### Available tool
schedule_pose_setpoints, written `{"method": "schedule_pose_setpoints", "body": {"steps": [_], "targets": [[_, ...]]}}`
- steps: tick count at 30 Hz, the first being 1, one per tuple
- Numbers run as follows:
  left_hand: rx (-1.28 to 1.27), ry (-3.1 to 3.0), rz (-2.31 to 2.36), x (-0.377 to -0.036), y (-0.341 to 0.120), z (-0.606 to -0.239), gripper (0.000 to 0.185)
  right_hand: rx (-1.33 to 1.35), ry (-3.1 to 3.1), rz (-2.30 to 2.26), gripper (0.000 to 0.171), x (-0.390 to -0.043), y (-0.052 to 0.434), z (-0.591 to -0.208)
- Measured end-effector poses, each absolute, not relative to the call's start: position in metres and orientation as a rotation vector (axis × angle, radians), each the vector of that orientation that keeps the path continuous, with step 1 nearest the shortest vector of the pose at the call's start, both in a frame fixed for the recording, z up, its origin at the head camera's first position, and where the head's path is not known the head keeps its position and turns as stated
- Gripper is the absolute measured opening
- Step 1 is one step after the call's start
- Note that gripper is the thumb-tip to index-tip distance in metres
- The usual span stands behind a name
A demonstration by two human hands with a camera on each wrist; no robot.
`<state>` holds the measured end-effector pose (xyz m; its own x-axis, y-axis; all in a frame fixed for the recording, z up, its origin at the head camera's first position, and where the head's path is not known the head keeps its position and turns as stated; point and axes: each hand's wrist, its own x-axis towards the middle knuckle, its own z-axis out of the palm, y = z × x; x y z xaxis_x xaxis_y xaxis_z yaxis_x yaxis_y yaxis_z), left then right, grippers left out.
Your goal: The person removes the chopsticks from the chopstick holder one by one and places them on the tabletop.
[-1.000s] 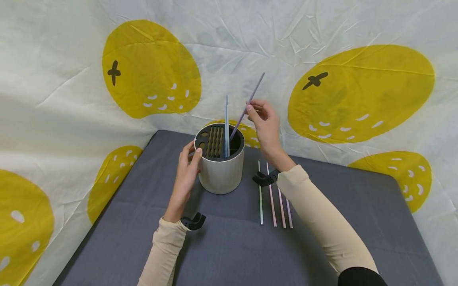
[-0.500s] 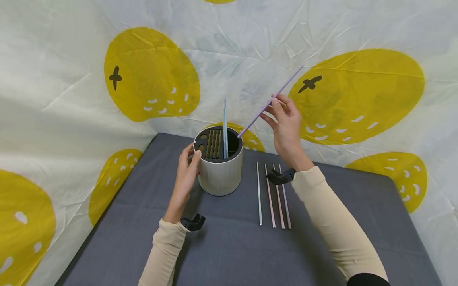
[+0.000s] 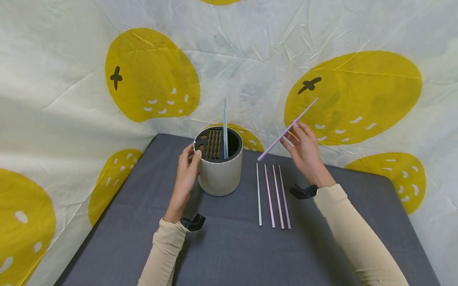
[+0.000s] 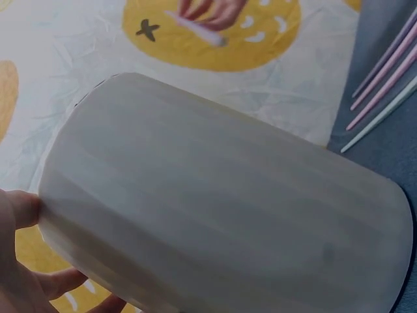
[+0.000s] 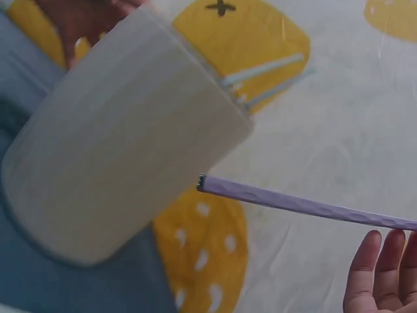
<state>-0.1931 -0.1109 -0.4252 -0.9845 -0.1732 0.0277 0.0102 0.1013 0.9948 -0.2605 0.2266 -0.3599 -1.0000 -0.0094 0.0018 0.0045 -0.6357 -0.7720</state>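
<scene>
swung rightward and lowered since half a second ago, the lilac stick (image 3: 275, 142) now slants in the air, apart from the pale holder (image 3: 219, 176), its lower end near the far end of the mint stick (image 3: 259, 194) in the head view. the right grip (image 3: 306, 151) is narrow, pinching the lilac stick part way along. the left grip (image 3: 186, 169) has stayed put, holding the holder with thumb at the rim and fingers along the side. two light blue sticks (image 3: 225, 135) stand upright in the holder. on the grey bench (image 3: 222, 250), right of the mint stick, lie a pink stick (image 3: 269, 196), a second pink stick (image 3: 278, 197) and a purple stick (image 3: 284, 197), each apart from the next. behind hangs white cloth (image 3: 247, 31) printed with yellow fruit.
</scene>
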Motion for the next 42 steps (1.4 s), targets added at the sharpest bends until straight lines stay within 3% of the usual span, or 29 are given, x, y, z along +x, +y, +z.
{"method": "schedule_pose_setpoints", "body": {"steps": [5,17,24,31,42], "targets": [[0.177,-2.226,-2.022,-0.192,-0.11,-0.423,0.057,0.098,1.411,-2.711,0.007,-0.251,0.252,-0.384],[0.154,-2.224,-1.998,-0.194,-0.11,-0.428,0.059,0.177,1.624,-2.392,0.018,-0.23,0.29,-0.428],[0.153,-2.224,-1.975,-0.196,-0.111,-0.431,0.06,0.281,1.913,-2.023,0.01,-0.227,0.307,-0.456],[0.143,-2.235,-1.95,-0.197,-0.11,-0.432,0.061,0.324,2.185,-1.679,0.053,-0.223,0.31,-0.477],[0.162,-2.218,-1.994,-0.195,-0.109,-0.43,0.058,0.306,2.465,-1.418,0.037,-0.211,0.3,-0.491]]}}
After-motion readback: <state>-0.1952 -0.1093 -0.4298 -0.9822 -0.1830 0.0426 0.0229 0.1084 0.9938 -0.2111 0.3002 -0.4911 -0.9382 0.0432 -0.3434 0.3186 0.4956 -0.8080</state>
